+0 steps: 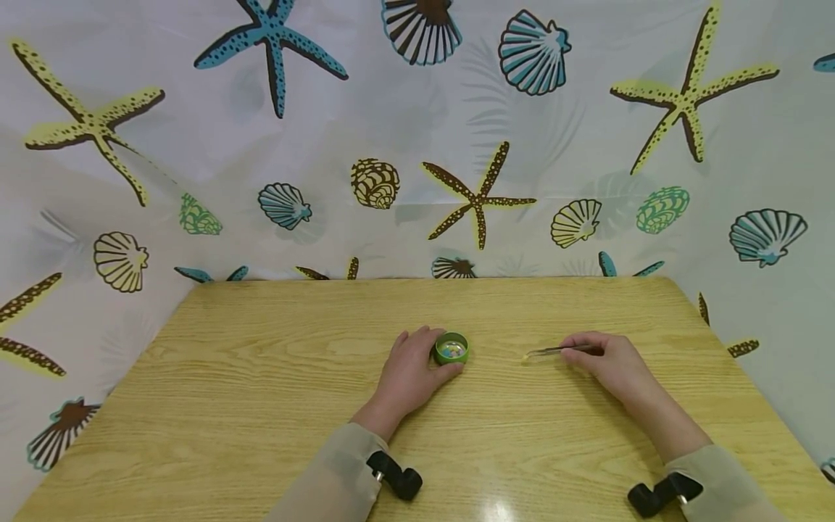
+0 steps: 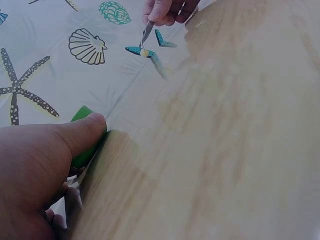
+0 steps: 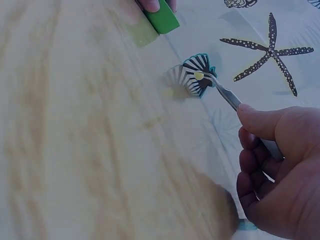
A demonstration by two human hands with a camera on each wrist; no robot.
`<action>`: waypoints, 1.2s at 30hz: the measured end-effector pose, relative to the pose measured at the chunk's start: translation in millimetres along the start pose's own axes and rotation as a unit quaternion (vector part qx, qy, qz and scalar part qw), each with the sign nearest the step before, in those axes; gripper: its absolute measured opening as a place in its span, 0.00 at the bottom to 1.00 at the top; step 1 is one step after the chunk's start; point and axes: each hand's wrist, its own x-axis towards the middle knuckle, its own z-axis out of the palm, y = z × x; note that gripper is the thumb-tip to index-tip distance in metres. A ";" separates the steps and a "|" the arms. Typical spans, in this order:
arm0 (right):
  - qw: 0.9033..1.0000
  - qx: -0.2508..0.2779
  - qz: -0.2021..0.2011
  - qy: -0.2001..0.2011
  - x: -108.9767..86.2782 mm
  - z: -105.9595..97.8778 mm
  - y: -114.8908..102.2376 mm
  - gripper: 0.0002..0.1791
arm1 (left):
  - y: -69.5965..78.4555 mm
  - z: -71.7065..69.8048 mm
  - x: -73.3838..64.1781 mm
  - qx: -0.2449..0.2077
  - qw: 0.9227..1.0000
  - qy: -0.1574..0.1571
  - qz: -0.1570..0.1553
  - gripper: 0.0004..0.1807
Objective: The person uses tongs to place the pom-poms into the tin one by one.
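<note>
My left hand (image 1: 409,371) holds a small green round container (image 1: 451,336) on the wooden table, with thumb and fingers at its sides. Several tiny coloured pieces (image 1: 452,351) lie inside it, too small to make out. To the right, my right hand (image 1: 612,362) pinches a pair of metal tweezers (image 3: 227,96), their bent tips pointing left toward the container. At the tips sits a tiny yellow piece (image 3: 199,76), apart from the container and, in the right wrist view, above the table. The left wrist view shows the container's green wall (image 2: 84,150) beside the thumb.
The wooden table (image 1: 261,406) reaches back to a white cloth (image 1: 404,239) printed with shells and starfish, which also hangs at both sides. Black mounts (image 1: 396,476) are strapped on both sleeves.
</note>
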 end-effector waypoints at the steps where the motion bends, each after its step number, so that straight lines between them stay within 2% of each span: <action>1: 1.000 0.001 -0.001 0.002 0.1 -0.6 -0.7 0.18 | 0.0 0.2 0.1 0.000 1.000 0.000 0.001 0.34; 9: 1.000 0.009 -0.023 0.010 3.0 1.1 -18.8 0.20 | -0.2 0.2 -0.2 0.000 1.000 0.001 -0.001 0.34; 22: 0.997 0.045 -0.055 0.017 6.0 18.9 -52.0 0.18 | -1.7 1.2 0.3 -0.001 1.000 0.002 0.003 0.35; 36: 0.994 0.069 -0.083 0.002 16.7 45.9 -66.9 0.14 | -0.7 -0.7 0.2 0.001 1.000 -0.002 0.002 0.34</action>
